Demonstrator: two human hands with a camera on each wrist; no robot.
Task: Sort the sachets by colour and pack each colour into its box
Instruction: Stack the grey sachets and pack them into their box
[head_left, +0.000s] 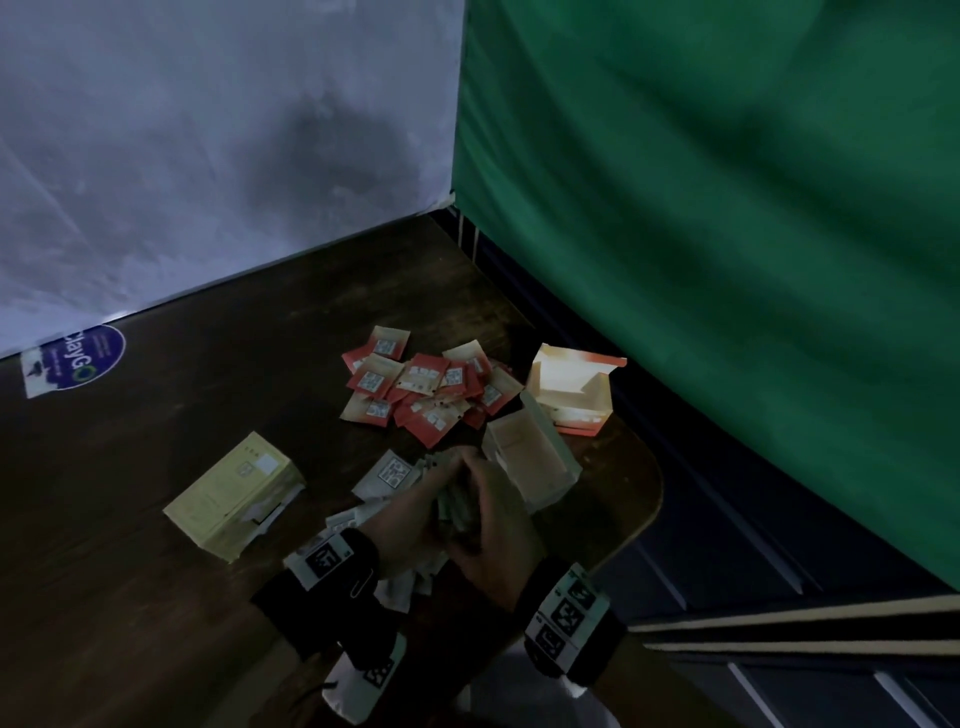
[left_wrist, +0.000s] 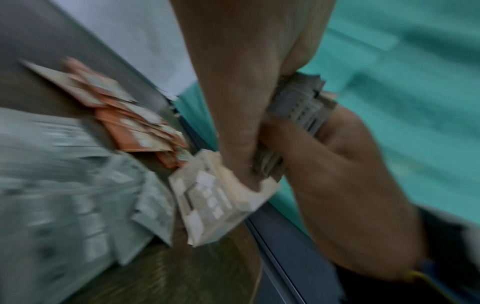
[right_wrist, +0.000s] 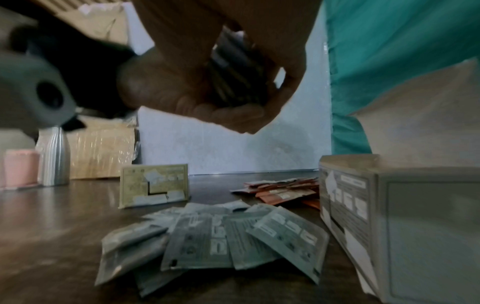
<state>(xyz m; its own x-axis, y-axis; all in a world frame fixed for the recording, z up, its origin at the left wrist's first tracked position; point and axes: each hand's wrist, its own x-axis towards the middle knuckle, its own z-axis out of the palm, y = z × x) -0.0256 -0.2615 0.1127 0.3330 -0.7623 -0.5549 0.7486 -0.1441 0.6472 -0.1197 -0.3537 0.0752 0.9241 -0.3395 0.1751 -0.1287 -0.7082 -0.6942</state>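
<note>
Both hands, left hand (head_left: 415, 512) and right hand (head_left: 493, 525), clasp one grey stack (left_wrist: 298, 107), probably to square it for the open box (head_left: 530, 462). Red sachets (head_left: 426, 389) lie apart, sorted.

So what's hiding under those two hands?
Pale grey-green sachets lie loose on the table below the hands, which hold a stack of sachets. In the head view, the hands cover some.

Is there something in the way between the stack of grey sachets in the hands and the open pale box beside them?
Nothing visible. Both hands hold the stack of grey sachets right beside the open pale box, whose opening looks unobstructed.
</note>
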